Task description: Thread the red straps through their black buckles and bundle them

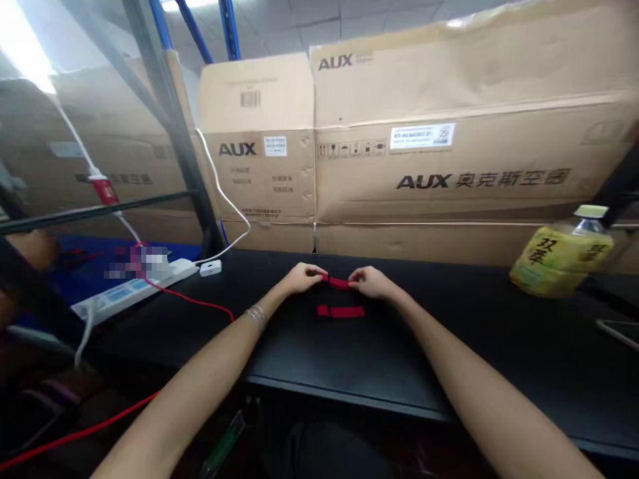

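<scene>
My left hand (302,278) and right hand (372,282) were pinching the ends of a red strap (335,282) at twelve o'clock. It looked soft and light, easiest held by its ends. A second red strap (340,311) lay just nearer me on the black table (319,352).

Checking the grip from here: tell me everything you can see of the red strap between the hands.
The red strap is a narrow, flat band that looks like woven fabric. It lies roughly level, its ends hidden in the pinching fingers of the left hand and right hand. It sits over the black table; whether it touches the table cannot be told.
</scene>
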Available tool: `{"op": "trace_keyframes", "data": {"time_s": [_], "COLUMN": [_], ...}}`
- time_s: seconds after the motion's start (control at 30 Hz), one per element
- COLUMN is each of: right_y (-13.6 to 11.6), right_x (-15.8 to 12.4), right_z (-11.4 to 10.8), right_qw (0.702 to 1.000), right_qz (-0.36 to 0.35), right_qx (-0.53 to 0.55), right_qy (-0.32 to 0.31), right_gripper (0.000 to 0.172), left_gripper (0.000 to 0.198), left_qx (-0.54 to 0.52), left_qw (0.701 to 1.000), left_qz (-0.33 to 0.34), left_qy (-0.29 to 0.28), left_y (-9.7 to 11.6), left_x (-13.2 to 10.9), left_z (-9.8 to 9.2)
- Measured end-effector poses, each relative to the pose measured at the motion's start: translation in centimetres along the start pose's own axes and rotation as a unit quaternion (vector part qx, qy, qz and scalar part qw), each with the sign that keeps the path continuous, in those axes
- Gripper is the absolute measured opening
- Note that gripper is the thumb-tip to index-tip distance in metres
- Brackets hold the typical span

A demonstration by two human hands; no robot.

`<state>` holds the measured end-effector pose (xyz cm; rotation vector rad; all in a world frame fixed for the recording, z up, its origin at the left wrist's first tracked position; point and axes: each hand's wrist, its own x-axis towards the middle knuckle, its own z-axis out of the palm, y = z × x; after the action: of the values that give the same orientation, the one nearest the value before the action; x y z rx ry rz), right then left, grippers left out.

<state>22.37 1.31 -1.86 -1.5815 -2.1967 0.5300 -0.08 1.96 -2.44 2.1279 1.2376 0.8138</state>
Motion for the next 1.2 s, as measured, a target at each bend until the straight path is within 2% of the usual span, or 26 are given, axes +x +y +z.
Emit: {"op": "trace_keyframes", "data": {"time_s": [0.37,0.57,1.03,1.2], "right_y": [-0.27,-0.37,-0.24,-0.28], "right_x": [-0.05,-0.14,-0.11,-0.11], "right_z": [0.16,0.12,0.16,0.15], "right_qw": [0.999,0.999,0.999,0.999], "right_qz": [0.003,0.003,0.001,0.002], "right_qx": [-0.040,-0.038,-0.040,-0.038], "right_qy": [0.006,0.005,0.004,0.003], "right_gripper": [0.019,0.019,0.020,0.020], "left_gripper": [0.038,0.049,0.042,0.040], "left_qx": [0.006,0.059,0.046,0.043], "left_qw": [1.000,0.997,0.997,0.998], "left_qz": [0.010,0.009,-0.024,-0.012], "left_qy": [-0.018,-0.046,-0.055,-0.051], "left_y": [0.40,0.51,0.39,0.62], "left_x": [-0.23,-0.62,-0.46,-0.57], "left_z": [-0.41,-0.52,-0.35,-0.41]}}
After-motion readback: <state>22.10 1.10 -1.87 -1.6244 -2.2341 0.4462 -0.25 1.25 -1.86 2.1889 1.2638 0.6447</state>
